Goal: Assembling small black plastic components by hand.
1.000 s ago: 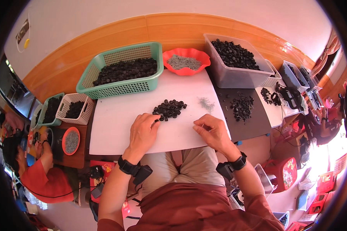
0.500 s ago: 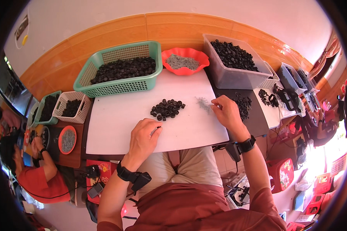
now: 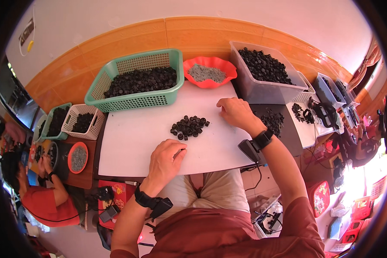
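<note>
Black caps (image 3: 189, 127) lie in a loose pile near the middle of the white board (image 3: 129, 142). They are probably light, stiff and a little slippery, so pinch one by its round side wall. They are short, without clear long axis, and seem to point different ways. Your left hand (image 3: 164, 160), over the board's near part, pinches a dark piece (image 3: 182, 149), likely one cap; your right hand (image 3: 238, 113), over its right side, has bent fingers, and I cannot tell if it holds something
</note>
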`<state>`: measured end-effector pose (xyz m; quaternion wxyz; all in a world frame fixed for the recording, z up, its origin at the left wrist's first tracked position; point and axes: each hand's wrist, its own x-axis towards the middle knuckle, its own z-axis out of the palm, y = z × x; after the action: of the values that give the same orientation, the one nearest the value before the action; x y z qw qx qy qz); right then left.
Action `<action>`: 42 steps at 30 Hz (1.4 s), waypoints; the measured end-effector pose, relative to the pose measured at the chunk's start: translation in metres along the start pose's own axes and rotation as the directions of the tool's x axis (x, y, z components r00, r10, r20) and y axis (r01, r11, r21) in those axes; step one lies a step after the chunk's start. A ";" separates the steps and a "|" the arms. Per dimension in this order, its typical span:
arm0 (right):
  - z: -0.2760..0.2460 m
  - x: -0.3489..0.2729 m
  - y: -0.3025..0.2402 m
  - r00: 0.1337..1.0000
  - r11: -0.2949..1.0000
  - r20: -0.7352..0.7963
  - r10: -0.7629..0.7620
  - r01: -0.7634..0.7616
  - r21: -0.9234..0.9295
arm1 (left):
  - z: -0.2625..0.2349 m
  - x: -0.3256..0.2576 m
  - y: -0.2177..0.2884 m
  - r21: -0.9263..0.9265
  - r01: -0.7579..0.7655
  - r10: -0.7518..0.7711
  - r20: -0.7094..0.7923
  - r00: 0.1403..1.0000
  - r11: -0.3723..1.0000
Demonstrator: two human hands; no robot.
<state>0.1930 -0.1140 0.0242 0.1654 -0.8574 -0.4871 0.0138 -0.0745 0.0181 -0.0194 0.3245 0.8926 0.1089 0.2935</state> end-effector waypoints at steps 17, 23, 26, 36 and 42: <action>-0.003 -0.047 -0.007 0.949 0.886 -0.284 -0.137 0.245 0.393 | 0.003 -0.002 0.006 -0.489 0.181 -0.189 0.034 0.981 0.853; 0.002 -0.079 -0.022 0.984 0.628 -0.089 0.157 -0.029 0.777 | 0.006 -0.001 0.006 -0.789 0.372 -0.339 0.220 0.914 0.490; 0.007 -0.087 -0.029 0.982 0.542 -0.035 0.184 -0.071 0.838 | 0.008 -0.002 0.007 -0.825 0.407 -0.386 0.254 0.887 0.392; 0.018 -0.094 -0.019 0.977 0.700 -0.084 0.196 -0.079 0.710 | 0.015 -0.003 0.012 -0.790 0.456 -0.352 0.324 0.878 0.409; 0.024 -0.096 -0.017 0.972 0.696 -0.146 0.182 -0.022 0.717 | 0.021 -0.001 0.016 -0.751 0.490 -0.357 0.353 0.865 0.443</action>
<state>0.1244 -0.1801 -0.0067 0.5316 -0.7495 -0.3755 0.1211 -0.0625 -0.0051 -0.0222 0.7706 0.5985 0.1559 0.1542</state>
